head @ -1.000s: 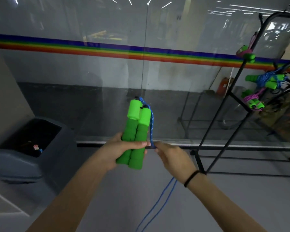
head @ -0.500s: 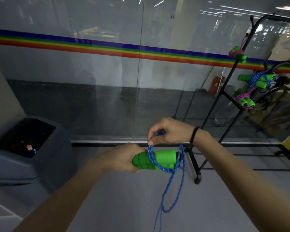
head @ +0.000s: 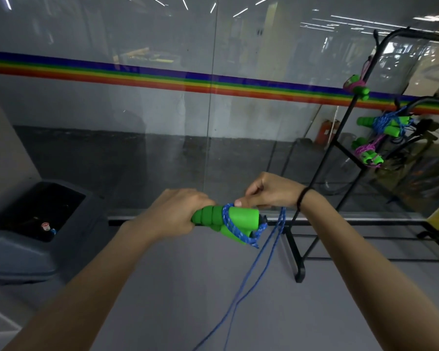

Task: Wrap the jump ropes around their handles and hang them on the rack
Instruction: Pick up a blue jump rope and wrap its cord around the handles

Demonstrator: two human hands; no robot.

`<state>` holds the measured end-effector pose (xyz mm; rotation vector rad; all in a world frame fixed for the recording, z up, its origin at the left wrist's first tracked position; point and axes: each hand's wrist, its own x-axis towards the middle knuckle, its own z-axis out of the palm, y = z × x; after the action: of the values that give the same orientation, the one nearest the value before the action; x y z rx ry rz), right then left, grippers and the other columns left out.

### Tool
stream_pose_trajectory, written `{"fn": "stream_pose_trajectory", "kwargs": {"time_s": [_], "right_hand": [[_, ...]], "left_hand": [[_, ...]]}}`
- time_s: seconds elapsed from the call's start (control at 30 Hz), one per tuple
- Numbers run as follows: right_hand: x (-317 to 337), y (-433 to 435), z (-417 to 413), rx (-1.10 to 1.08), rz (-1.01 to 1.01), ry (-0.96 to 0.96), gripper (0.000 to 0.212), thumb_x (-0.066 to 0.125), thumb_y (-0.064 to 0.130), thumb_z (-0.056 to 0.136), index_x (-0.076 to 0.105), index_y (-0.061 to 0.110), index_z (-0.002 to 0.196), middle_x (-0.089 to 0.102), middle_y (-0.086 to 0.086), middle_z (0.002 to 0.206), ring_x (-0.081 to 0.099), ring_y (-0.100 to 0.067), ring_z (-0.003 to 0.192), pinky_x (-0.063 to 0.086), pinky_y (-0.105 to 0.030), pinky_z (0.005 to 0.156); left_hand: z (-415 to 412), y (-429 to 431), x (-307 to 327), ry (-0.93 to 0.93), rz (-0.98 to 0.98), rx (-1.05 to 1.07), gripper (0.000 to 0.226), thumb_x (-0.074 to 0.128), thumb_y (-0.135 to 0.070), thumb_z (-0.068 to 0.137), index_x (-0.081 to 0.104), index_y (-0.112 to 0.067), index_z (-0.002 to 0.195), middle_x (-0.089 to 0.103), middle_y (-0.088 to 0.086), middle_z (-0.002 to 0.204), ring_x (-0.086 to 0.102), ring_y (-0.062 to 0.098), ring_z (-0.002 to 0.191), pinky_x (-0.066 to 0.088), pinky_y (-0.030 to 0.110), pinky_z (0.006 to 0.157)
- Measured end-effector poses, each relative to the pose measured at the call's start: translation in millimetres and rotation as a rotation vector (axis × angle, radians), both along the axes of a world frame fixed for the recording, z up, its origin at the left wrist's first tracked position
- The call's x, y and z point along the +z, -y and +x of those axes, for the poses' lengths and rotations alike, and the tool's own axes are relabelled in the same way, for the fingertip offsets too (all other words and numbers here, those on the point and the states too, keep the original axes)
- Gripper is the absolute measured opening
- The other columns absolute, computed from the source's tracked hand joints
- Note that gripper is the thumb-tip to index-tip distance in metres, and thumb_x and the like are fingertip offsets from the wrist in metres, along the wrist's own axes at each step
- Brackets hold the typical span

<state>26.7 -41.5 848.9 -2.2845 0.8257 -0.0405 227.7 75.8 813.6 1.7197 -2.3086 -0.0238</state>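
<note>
Grey floor, glass wall, perhaps 1 bin.

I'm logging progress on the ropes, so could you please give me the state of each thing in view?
Handles: paired, horizontal, in left hand grip.
Blue rope: few turns wrapped, most hanging loose.
Right hand: pinching rope above handles.
Rack: three wrapped ropes hung.
Bin: open.

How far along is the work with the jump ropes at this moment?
Done: three wrapped ropes already hang on the black rack. In hand: the left hand grips the green handles while the right hand winds the blue rope; few turns are on. Left: wind the long dangling rest, then hang it.
</note>
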Motion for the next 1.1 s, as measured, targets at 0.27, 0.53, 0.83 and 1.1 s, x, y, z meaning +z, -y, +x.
{"fn": "stream_pose_trajectory", "kwargs": {"time_s": [0.27, 0.53, 0.83, 1.1], "right_hand": [[-50.5, -31.3, 24.1, -0.220, 0.218, 0.374, 0.046, 0.039, 0.035, 0.096, 0.056, 0.017, 0.057, 0.036, 0.010, 0.037, 0.030, -0.003, 0.035, 0.027, -0.014, 0.041], [-25.2, -43.7, 25.3, 0.048, -0.432, -0.169, 0.027, 0.042, 0.026, 0.094, 0.055, 0.004, 0.104, 0.062, -0.021, 0.107, 0.056, -0.034, 0.099, 0.042, -0.034, 0.078], [20.0, -25.7, 10.8, 0.178, -0.338, 0.073, 0.012, 0.071, 0.027, 0.076, 0.071, 0.015, 0.079, 0.065, 0.011, 0.068, 0.056, 0.003, 0.063, 0.038, -0.010, 0.064], [-31.5, -25.0, 7.4, -0.225, 0.264, 0.655, 0.019, 0.060, 0.002, 0.074, 0.055, 0.020, 0.073, 0.056, 0.013, 0.048, 0.049, 0.006, 0.043, 0.040, -0.008, 0.048]], "left_hand": [[-7.3, 1.8, 0.4, -1.031, 0.124, 0.093, 0.039, 0.081, -0.010, 0.064, 0.064, -0.013, 0.099, 0.073, 0.000, 0.091, 0.067, 0.009, 0.081, 0.053, 0.022, 0.075], [2.0, 10.2, -15.7, -0.581, -0.020, 0.394, 0.056, 0.079, -0.029, 0.053, 0.064, -0.029, 0.107, 0.073, 0.002, 0.092, 0.068, 0.024, 0.091, 0.054, 0.037, 0.079], [-4.5, -4.9, -7.1, -0.074, 0.157, 0.040, 0.010, 0.060, -0.017, 0.070, 0.061, -0.018, 0.080, 0.068, 0.005, 0.082, 0.062, 0.026, 0.085, 0.035, 0.027, 0.063], [-25.5, -12.5, 4.1, -0.940, 0.173, -0.083, 0.034, 0.081, -0.004, 0.064, 0.064, -0.021, 0.087, 0.067, -0.015, 0.073, 0.056, -0.004, 0.068, 0.047, 0.015, 0.065]]}}
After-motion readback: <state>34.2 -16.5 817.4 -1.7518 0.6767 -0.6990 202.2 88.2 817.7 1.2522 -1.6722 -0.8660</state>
